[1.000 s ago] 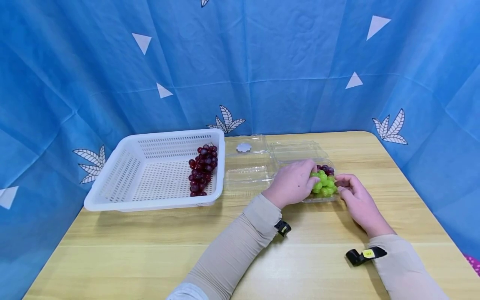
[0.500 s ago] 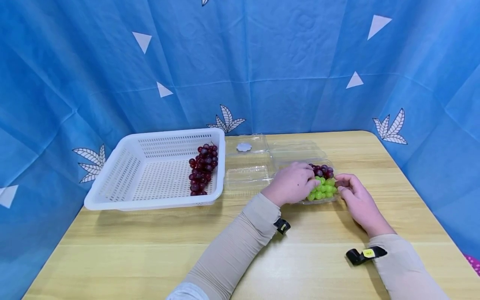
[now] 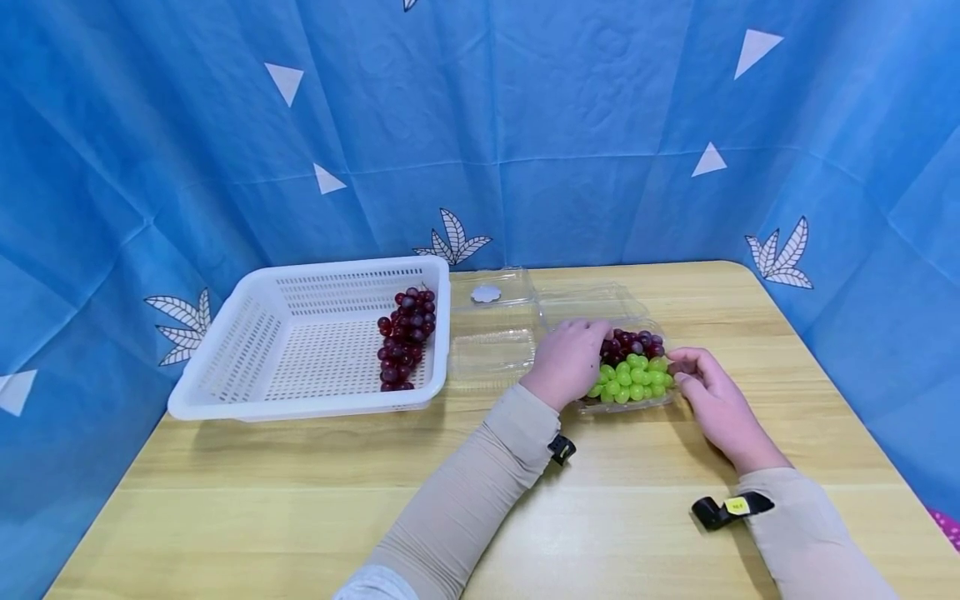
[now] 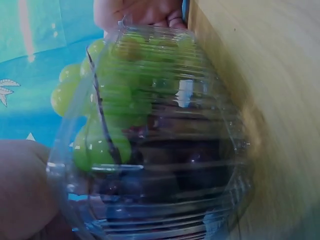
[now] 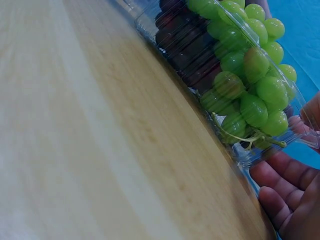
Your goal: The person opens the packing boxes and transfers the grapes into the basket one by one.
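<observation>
One basket (image 3: 315, 407) is sitting at nine o'clock, an unfilled box (image 3: 491, 354) near centre, and a loaded box (image 5: 248, 158) at four is seemingly needing only closing. Fingers of the right hand (image 3: 712, 402) are pinching its end, the left hand's (image 3: 566, 360) hold being unclear. Inside are resting green grapes (image 3: 633, 380) and dark grapes (image 3: 637, 342); the basket is holding one unpacked dark bunch (image 3: 408, 337).
</observation>
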A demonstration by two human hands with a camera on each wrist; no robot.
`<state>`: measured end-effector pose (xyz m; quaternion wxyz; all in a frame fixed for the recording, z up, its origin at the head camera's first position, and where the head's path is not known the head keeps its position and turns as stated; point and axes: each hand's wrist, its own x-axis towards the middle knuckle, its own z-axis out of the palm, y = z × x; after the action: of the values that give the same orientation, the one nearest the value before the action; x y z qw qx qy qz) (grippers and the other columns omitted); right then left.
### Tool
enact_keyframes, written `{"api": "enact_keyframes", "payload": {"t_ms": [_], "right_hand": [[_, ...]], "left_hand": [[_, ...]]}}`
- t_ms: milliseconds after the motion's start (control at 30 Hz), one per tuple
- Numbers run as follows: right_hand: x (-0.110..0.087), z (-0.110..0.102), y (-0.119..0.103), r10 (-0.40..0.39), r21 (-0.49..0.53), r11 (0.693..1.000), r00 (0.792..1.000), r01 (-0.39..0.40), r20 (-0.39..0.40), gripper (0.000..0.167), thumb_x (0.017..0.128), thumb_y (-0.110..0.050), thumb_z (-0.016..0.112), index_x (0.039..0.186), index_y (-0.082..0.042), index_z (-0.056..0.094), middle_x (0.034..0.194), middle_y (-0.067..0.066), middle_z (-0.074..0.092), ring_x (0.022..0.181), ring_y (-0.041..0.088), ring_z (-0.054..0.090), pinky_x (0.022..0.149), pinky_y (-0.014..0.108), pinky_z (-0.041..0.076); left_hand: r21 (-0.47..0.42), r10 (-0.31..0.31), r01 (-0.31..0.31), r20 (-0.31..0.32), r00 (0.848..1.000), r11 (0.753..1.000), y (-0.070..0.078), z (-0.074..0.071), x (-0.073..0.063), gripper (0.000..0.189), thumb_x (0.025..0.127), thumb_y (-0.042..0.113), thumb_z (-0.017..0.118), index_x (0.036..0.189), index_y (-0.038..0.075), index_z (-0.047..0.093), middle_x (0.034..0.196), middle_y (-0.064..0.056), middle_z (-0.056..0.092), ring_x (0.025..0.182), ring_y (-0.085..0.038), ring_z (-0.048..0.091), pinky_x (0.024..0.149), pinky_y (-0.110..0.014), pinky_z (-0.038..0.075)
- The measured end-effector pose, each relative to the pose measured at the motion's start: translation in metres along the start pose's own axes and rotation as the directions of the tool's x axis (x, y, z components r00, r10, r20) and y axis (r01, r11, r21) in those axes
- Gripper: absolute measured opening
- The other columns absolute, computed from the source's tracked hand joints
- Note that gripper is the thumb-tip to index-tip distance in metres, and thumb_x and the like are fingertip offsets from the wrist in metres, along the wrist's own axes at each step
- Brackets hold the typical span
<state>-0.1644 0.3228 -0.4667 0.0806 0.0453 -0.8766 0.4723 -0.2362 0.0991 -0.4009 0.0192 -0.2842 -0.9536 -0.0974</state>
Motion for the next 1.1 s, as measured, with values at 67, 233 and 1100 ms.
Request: {"api": "enact_keyframes", "payload": {"t_ms": [67, 233, 1100], "right_hand": [[0.0, 0.0, 0.001, 0.0, 0.0, 1.0, 1.0, 0.0, 0.0, 0.033, 0.107, -0.012, 0.04, 0.137, -0.003, 0.049, 0.127, 0.019, 0.057, 0.116, 0.018, 0.051, 0.092, 0.01, 0.037], [0.0, 0.0, 0.002, -0.003, 0.0, 1.0, 1.0, 0.003, -0.003, 0.032, 0.107, -0.012, 0.04, 0.137, -0.002, 0.049, 0.127, 0.019, 0.057, 0.114, 0.012, 0.05, 0.092, 0.01, 0.037], [0.001, 0.0, 0.001, -0.007, -0.007, 1.0, 1.0, 0.007, 0.013, 0.033, 0.108, -0.012, 0.039, 0.138, -0.002, 0.048, 0.128, 0.019, 0.057, 0.115, 0.01, 0.05, 0.092, 0.01, 0.036]], "left_hand": [[-0.001, -0.013, 0.013, -0.001, 1.0, 1.0, -0.001, 0.001, 0.001, 0.043, 0.096, 0.009, 0.064, 0.135, 0.025, 0.059, 0.129, 0.003, 0.066, 0.117, -0.017, 0.061, 0.094, -0.032, 0.053], [-0.02, -0.016, 0.015, -0.022, 1.0, 1.0, -0.002, 0.002, 0.003, 0.039, 0.098, 0.016, 0.064, 0.137, 0.02, 0.056, 0.121, 0.001, 0.067, 0.104, -0.016, 0.064, 0.081, -0.031, 0.056], [0.043, 0.12, -0.128, 0.15, 0.981, 0.991, -0.02, -0.015, -0.005, 0.039, 0.093, 0.028, 0.071, 0.129, 0.018, 0.057, 0.092, 0.009, 0.068, 0.077, -0.011, 0.062, 0.087, -0.04, 0.05]]}}
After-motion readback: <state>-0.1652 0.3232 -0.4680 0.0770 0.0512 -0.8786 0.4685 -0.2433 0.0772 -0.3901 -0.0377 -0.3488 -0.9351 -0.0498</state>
